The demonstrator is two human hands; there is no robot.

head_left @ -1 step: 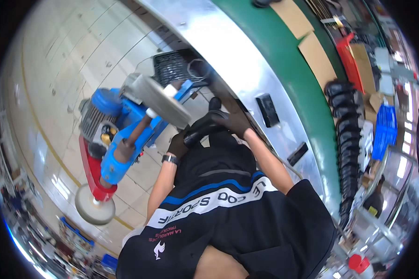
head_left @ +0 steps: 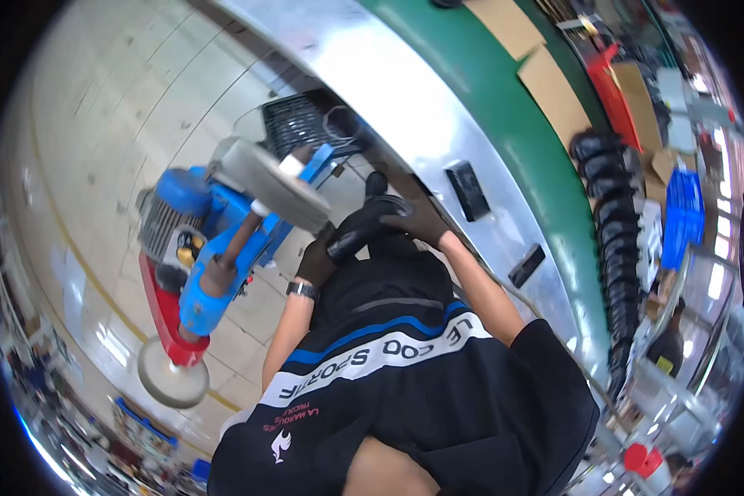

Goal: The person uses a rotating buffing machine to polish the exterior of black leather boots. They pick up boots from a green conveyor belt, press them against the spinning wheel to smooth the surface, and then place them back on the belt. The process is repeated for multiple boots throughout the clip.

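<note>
A glossy black shoe [head_left: 360, 230] lies between my two dark-gloved hands, just above my lap. My left hand [head_left: 316, 260] is closed round its left end, close under the rim of a grey buffing wheel [head_left: 277, 186]. My right hand [head_left: 420, 223] grips the other end, where the rounded edge of the opening shows. The wheel sits on a blue machine [head_left: 215, 285] to my left. Shoe and wheel come very close; whether they touch I cannot tell. Most of my left fingers are hidden behind the shoe.
A steel ledge [head_left: 426, 107] with two black flat objects [head_left: 468, 190] runs along my right. Beyond it is a green surface [head_left: 488, 124] with cardboard sheets and a row of black shoes [head_left: 616, 240]. A second wheel [head_left: 174, 372] and a black crate [head_left: 293, 124] stand near the machine.
The view has shifted slightly. My right hand has slid a little to the right on the shoe, so more of its opening shows. Both hands keep hold of it.
</note>
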